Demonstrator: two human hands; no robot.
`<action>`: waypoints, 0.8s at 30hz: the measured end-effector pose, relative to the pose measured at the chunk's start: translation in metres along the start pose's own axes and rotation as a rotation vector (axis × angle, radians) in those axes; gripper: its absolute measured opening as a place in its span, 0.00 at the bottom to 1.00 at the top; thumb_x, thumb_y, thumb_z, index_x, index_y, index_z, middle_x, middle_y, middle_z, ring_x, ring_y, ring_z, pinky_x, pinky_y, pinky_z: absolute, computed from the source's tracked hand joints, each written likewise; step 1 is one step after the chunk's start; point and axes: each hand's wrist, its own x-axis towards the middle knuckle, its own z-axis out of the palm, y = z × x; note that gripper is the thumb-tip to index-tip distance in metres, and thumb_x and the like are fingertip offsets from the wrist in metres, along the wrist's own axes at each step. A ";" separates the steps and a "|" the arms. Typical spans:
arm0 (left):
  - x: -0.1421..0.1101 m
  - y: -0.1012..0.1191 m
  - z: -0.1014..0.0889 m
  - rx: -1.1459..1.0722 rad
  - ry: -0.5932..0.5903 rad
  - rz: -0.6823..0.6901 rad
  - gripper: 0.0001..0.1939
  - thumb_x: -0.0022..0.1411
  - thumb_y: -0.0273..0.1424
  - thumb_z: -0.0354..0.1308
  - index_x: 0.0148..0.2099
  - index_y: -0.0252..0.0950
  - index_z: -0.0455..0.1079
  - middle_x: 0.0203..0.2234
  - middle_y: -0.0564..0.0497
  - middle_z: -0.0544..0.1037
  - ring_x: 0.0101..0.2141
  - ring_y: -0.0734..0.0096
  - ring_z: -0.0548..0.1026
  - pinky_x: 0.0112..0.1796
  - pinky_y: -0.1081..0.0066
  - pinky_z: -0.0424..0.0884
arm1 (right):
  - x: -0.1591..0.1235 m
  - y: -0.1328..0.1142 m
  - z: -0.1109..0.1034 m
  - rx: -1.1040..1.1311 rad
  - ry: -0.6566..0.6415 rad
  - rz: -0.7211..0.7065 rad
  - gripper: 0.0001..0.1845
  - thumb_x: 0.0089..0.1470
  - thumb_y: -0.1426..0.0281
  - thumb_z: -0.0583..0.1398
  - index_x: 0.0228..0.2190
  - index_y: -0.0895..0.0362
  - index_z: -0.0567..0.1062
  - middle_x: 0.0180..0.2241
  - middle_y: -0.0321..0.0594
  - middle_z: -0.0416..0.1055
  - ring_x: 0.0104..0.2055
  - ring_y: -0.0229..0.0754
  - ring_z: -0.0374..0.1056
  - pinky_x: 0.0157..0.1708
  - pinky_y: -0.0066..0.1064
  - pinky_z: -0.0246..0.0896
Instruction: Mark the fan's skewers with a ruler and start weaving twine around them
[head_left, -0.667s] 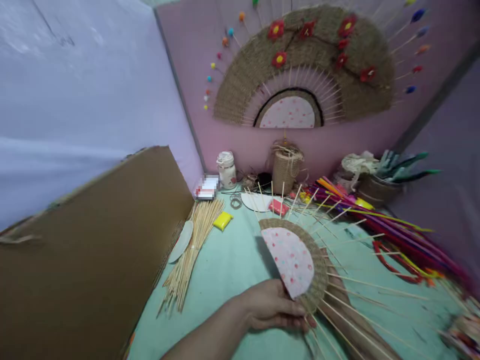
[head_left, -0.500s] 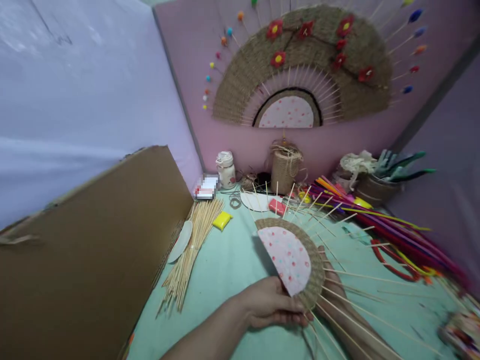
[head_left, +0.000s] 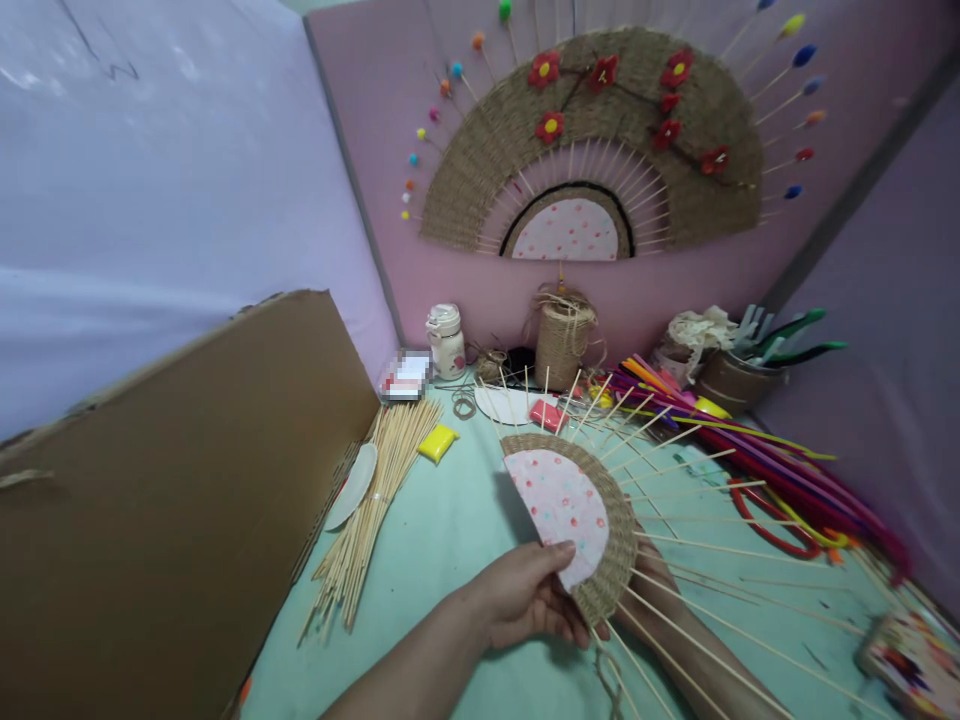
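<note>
A small half-round woven fan (head_left: 615, 545) is held tilted above the table, with a white dotted half-circle (head_left: 562, 510) at its centre and thin sticks spreading from its curved edge. My left hand (head_left: 525, 595) grips its lower corner, thumb on the dotted face and fingers underneath. Behind the fan's right side is my right hand (head_left: 649, 565), which holds it from the back; its fingers are mostly hidden by the weave and sticks. A loose end of twine (head_left: 609, 675) hangs below the lower corner.
A bundle of sticks (head_left: 379, 500) and a yellow packet (head_left: 438, 443) lie left, beside a cardboard panel (head_left: 172, 480). Behind stand a white bottle (head_left: 448, 345) and a twine spool (head_left: 562, 345). Pipe cleaners (head_left: 780, 470) lie right. A large fan (head_left: 480, 170) hangs on the wall.
My left thumb has moved from the fan's lower edge up onto the dotted face. The fan appears slightly further left, along with the whole view.
</note>
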 end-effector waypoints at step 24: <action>-0.015 0.037 -0.024 -0.178 0.256 0.238 0.12 0.58 0.35 0.62 0.38 0.30 0.71 0.24 0.49 0.76 0.21 0.77 0.72 0.20 0.79 0.65 | -0.011 -0.015 0.004 -0.130 -0.087 0.092 0.12 0.48 0.65 0.67 0.33 0.56 0.73 0.34 0.37 0.72 0.35 0.38 0.69 0.40 0.32 0.63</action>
